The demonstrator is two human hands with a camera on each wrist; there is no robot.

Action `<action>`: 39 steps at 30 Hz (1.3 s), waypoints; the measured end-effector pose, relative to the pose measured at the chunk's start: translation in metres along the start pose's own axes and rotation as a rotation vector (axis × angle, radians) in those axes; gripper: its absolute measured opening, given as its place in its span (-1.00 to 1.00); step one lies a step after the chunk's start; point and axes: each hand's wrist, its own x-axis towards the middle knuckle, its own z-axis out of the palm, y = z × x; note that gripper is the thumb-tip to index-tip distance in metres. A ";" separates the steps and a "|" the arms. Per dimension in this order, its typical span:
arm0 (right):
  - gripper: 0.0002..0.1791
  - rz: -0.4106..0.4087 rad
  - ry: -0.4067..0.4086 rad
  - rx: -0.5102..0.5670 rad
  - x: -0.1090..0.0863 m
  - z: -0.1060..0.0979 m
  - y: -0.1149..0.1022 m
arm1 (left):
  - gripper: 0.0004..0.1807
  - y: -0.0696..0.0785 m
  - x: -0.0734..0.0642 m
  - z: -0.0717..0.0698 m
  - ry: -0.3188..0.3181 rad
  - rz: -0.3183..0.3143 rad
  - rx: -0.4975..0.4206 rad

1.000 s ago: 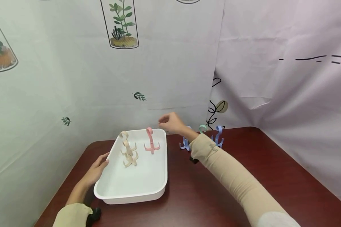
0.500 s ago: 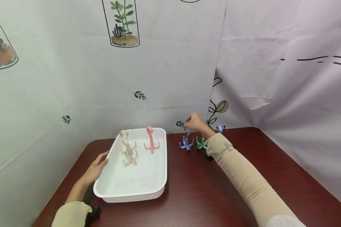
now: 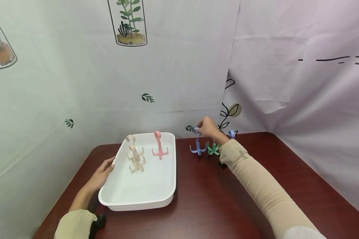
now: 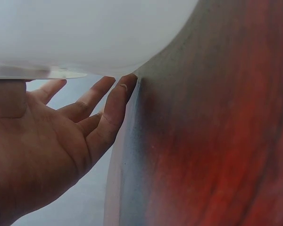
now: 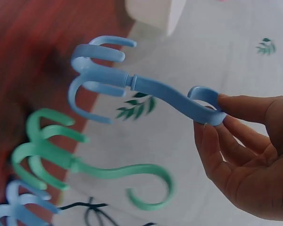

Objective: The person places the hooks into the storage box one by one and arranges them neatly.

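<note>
My right hand (image 3: 208,128) pinches the curled top of a blue four-pronged hanging hook (image 5: 170,96) between thumb and fingers. The hook hangs upright with its prongs down, seemingly just above the table. Beside it stands a similar green hook (image 5: 118,170), and past that another blue hook (image 3: 231,134), partly hidden by my right arm. My left hand (image 3: 101,174) rests against the left side of a white tray (image 3: 137,206), its fingers spread and loosely bent under the rim in the left wrist view.
Inside the tray, a pink hook (image 3: 160,151) stands at the back and two beige hooks (image 3: 136,158) stand close together on the left. The dark red table (image 3: 203,196) meets a printed cloth wall (image 3: 182,83) at the back.
My right hand has moved right from the tray's back corner to the nearest blue hook and taken hold of its curled top, shifting it slightly. My left hand has stayed at the tray.
</note>
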 end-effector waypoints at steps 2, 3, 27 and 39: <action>-0.71 -0.033 0.020 0.001 -0.003 -0.006 -0.009 | -0.36 0.001 0.000 0.000 0.001 0.003 0.005; -0.71 -0.051 0.028 0.001 -0.004 -0.008 -0.014 | -0.36 0.001 0.000 0.000 0.001 0.005 0.005; -0.75 -0.315 -0.047 0.217 -0.024 0.029 -0.112 | -0.37 0.003 -0.001 0.001 0.005 -0.007 0.026; -0.78 -0.307 -0.127 0.174 -0.021 0.081 -0.102 | -0.38 0.002 0.001 0.001 0.000 -0.016 0.002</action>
